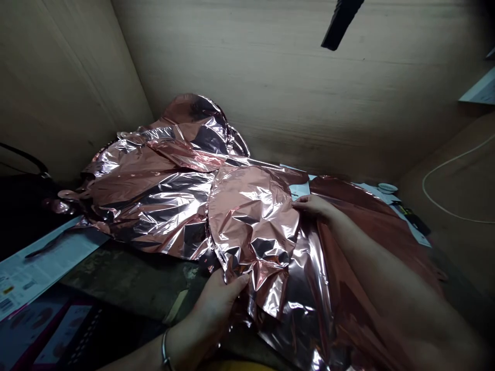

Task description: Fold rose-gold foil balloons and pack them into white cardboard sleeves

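A deflated rose-gold foil balloon [251,226] lies crumpled on top of a larger foil sheet [309,293] of the same colour. My left hand [214,304], with a metal bangle on its wrist, grips the balloon's lower edge near its neck. My right hand [313,206] holds the balloon's right edge, with its fingers lying across the foil. Further deflated foil balloons [147,196] spread in a heap to the left and back, their lower parts partly hidden by overlapping foil.
Beige board walls [309,93] rise behind the heap. Printed paper [38,263] lies on a dark tabletop [124,278] at the left. A white cable [444,175] lies at the right, and a black strip [342,23] hangs at the top.
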Tool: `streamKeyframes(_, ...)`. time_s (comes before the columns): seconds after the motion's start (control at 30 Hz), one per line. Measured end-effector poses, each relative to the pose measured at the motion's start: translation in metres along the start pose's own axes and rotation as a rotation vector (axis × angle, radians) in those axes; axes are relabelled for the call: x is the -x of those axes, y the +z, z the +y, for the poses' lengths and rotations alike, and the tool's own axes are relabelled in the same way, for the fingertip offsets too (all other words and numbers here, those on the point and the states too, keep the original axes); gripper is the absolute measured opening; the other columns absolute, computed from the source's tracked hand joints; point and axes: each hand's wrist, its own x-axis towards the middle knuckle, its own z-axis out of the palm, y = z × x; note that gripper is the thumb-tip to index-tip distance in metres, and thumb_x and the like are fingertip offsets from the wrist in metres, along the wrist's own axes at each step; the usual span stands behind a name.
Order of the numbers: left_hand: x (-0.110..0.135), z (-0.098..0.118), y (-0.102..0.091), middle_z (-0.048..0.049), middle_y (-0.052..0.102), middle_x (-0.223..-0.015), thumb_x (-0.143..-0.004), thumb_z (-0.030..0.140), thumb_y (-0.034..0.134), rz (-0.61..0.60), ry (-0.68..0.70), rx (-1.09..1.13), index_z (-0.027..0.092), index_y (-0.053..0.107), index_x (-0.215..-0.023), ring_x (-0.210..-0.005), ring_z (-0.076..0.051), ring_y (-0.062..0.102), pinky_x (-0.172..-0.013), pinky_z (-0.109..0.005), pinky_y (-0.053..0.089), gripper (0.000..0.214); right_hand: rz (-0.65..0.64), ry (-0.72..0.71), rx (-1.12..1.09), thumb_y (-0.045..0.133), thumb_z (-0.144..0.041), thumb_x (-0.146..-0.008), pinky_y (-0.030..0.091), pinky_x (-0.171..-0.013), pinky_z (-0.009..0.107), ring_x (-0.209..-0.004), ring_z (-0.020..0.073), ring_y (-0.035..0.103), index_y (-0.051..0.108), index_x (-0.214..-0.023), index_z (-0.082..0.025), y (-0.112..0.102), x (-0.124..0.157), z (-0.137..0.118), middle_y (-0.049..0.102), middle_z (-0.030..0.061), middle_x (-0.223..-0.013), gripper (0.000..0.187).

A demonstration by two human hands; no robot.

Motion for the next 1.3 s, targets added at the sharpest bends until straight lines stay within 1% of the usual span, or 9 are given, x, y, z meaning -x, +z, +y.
streamKeyframes(0.2,0.003,0.002,0.003,-0.0063,0.067,-0.072,-0.062,0.042,0.081,0.005,0.013,-0.003,0.011,0.064,-0.103,-0.059,-0.021,0.063,-0.053,-0.031,0.05,0.054,-0.104,0.065,-0.008,0.086,-0.044,-0.056,0.029,-0.04,0.021,-0.042,0.0073,0.04,0.058,-0.058,-0.016,-0.006,-0.008,-0.003,0.051,-0.0024,-0.048,0.039)
streamKeyframes(0.4,0.003,0.004,0.005,-0.0058,0.066,-0.069,-0.061,0.042,0.08,0.009,-0.01,-0.024,0.01,0.064,-0.104,-0.057,-0.022,0.062,-0.052,-0.034,0.051,0.056,0.058,-0.025,0.0,0.079,-0.037,-0.068,0.035,-0.044,0.02,-0.044,0.0068,0.044,0.058,-0.066,-0.015,-0.004,-0.017,-0.006,0.053,-0.0054,-0.052,0.03)
streamKeyframes(0.57,0.005,0.005,0.006,-0.0053,0.066,-0.07,-0.062,0.043,0.08,-0.012,-0.01,-0.011,0.012,0.063,-0.107,-0.059,-0.023,0.063,-0.052,-0.034,0.052,0.057,0.102,-0.125,-0.017,0.085,-0.043,-0.054,0.037,-0.046,0.022,-0.05,0.0092,0.048,0.053,-0.057,-0.018,0.0,-0.012,-0.014,0.055,-0.0026,-0.052,0.041)
streamKeyframes(0.73,0.003,0.001,0.002,-0.0051,0.065,-0.07,-0.062,0.042,0.081,0.003,-0.033,0.007,0.013,0.061,-0.105,-0.058,-0.021,0.062,-0.052,-0.033,0.051,0.056,-0.029,-0.12,-0.017,0.082,-0.054,-0.055,0.032,-0.042,0.02,-0.047,0.0068,0.041,0.059,-0.068,-0.017,-0.008,0.001,-0.026,0.056,-0.0025,-0.057,0.045)
streamKeyframes(0.87,0.002,-0.002,0.0,-0.0028,0.062,-0.067,-0.063,0.043,0.081,0.006,0.015,-0.026,0.014,0.062,-0.097,-0.052,-0.016,0.057,-0.048,-0.027,0.047,0.048,-0.168,-0.004,0.086,0.087,-0.047,-0.05,0.032,-0.04,0.02,-0.044,0.0076,0.042,0.065,-0.064,-0.014,-0.017,0.006,-0.024,0.055,-0.0004,-0.052,0.042)
streamKeyframes(0.97,0.004,0.0,0.003,-0.0036,0.063,-0.069,-0.065,0.041,0.079,0.002,0.047,-0.052,0.014,0.063,-0.09,-0.054,-0.015,0.057,-0.048,-0.025,0.046,0.04,-0.202,0.078,0.178,0.088,-0.04,-0.049,0.028,-0.037,0.02,-0.039,0.0069,0.037,0.066,-0.057,-0.014,-0.019,0.005,-0.019,0.05,-0.0021,-0.044,0.035)
streamKeyframes(1.03,0.007,0.003,0.006,-0.0026,0.062,-0.067,-0.067,0.04,0.078,0.002,0.066,-0.076,0.014,0.062,-0.085,-0.053,-0.014,0.056,-0.049,-0.024,0.045,0.035,-0.189,0.104,0.227,0.087,-0.035,-0.051,0.026,-0.037,0.02,-0.039,0.0064,0.036,0.068,-0.057,-0.013,-0.016,0.005,-0.015,0.05,-0.0027,-0.044,0.029)
streamKeyframes(1.13,0.015,0.008,0.004,0.0007,0.059,-0.063,-0.07,0.042,0.077,0.01,0.085,-0.077,0.015,0.059,-0.081,-0.051,-0.011,0.053,-0.048,-0.022,0.044,0.034,-0.134,0.09,0.258,0.082,-0.029,-0.058,0.031,-0.042,0.019,-0.046,0.0072,0.042,0.071,-0.063,-0.014,-0.012,0.004,-0.009,0.057,-0.002,-0.052,0.019)
streamKeyframes(1.3,0.039,0.012,-0.004,-0.0033,0.066,-0.091,-0.07,0.049,0.077,0.009,0.081,-0.059,0.018,0.057,-0.102,-0.077,-0.016,0.064,-0.068,-0.027,0.053,0.049,-0.012,0.051,0.295,0.075,-0.024,-0.068,0.032,-0.047,0.021,-0.049,0.0084,0.042,0.072,-0.07,-0.014,-0.004,0.005,0.001,0.057,-0.0027,-0.053,0.01)
